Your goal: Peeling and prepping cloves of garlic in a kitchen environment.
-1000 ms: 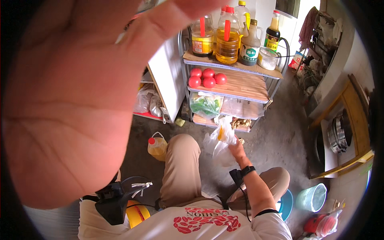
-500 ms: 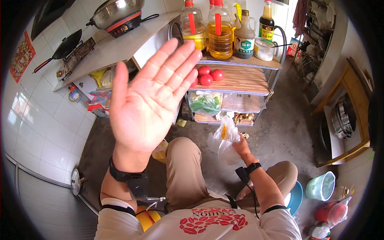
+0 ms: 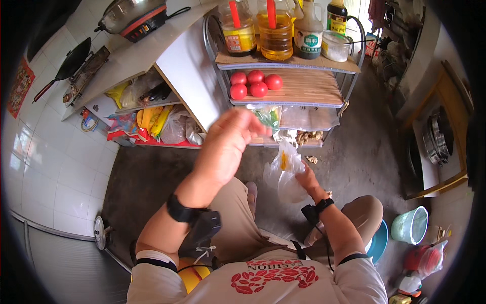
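Head view: the right hand (image 3: 307, 179) has its fingers clamped on a white plastic bag (image 3: 286, 177); the raised left hand (image 3: 227, 144) (blurred) has curled fingers, together or apart I cannot tell.

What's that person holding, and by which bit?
The right hand holds the white bag by its right side; nothing shows in the blurred left hand.
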Motion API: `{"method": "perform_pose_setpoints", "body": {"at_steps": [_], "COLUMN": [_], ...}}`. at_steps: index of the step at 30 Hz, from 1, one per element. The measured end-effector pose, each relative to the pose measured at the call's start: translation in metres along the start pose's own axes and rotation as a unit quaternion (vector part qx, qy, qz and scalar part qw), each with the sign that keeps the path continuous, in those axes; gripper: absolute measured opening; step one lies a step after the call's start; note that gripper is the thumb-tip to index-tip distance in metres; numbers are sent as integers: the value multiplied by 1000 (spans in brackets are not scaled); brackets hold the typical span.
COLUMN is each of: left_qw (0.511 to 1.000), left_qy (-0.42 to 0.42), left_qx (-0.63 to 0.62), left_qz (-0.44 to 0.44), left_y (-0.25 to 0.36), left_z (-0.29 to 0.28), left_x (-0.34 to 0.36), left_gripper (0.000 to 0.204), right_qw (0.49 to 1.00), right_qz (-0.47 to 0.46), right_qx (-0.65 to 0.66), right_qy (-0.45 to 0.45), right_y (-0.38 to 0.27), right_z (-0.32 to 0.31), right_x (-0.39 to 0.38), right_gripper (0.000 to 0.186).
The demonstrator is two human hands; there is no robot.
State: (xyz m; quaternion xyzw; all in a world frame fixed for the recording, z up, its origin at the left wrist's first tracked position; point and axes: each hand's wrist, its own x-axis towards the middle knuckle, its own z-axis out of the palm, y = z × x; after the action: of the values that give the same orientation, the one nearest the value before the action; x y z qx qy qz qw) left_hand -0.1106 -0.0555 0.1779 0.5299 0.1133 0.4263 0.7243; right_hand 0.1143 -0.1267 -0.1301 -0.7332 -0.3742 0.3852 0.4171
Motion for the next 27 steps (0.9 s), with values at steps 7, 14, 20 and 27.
{"method": "perform_pose_setpoints", "body": {"at_steps": [7,14,20,27], "left_qw": [906,889,877,890], "left_qy": [-51,-143,-190,-229], "left_qx": [383,405,411,367], "left_qz": [-172,-160,-158,-148], "left_y": [-129,-190,-205,-200], "left_z": [-26,-31,-14,-6], "left_x": [-20,-14,0,-2], "left_gripper": [37,49,50,40], "right_qw": [1000,989,997,965], "right_qz": [-9,6,-73,118], "right_qx": [-9,-147,-12,236], "right_qy": [-11,1,23,0], "right_y": [25,70,146,71], "right_z": [3,21,32,48], "right_x": [4,28,60,47], "right_gripper": [65,62,64,67]}}
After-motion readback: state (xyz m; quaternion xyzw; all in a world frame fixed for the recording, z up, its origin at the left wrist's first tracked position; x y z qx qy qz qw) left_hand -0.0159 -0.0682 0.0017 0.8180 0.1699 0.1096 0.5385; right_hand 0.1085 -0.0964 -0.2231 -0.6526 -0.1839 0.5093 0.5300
